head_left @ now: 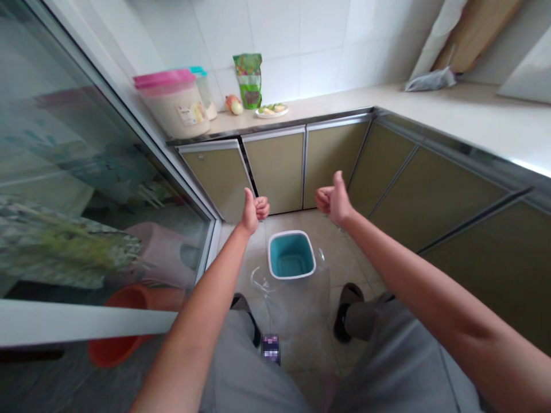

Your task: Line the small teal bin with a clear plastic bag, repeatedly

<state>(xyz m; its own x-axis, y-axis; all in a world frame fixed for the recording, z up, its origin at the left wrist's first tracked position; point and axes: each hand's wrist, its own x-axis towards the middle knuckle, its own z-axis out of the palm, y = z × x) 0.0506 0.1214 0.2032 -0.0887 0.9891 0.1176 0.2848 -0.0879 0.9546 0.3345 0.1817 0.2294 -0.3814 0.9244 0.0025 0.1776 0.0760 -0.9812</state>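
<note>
My left hand (pixel 254 213) is held up in the air with its thumb raised and the other fingers curled in, nothing visible in it. Level with it on the other side, my right hand (pixel 334 201) makes the same thumb-up fist and also looks bare. Below and between the two stands a square blue bin (pixel 293 255) with a white rim, upright on the tiled floor; neither hand touches it. A clear plastic bag (pixel 299 307) lies spread on the floor in front of the bin, its handle loops loose.
Beige cabinets (pixel 275 172) run along the back and right under a pale countertop (pixel 344 103). On it are a pink-lidded container (pixel 172 109), an onion (pixel 235 105), a green pouch (pixel 249 83) and a plate of food (pixel 272 111). A glass door (pixel 107 143) borders the left.
</note>
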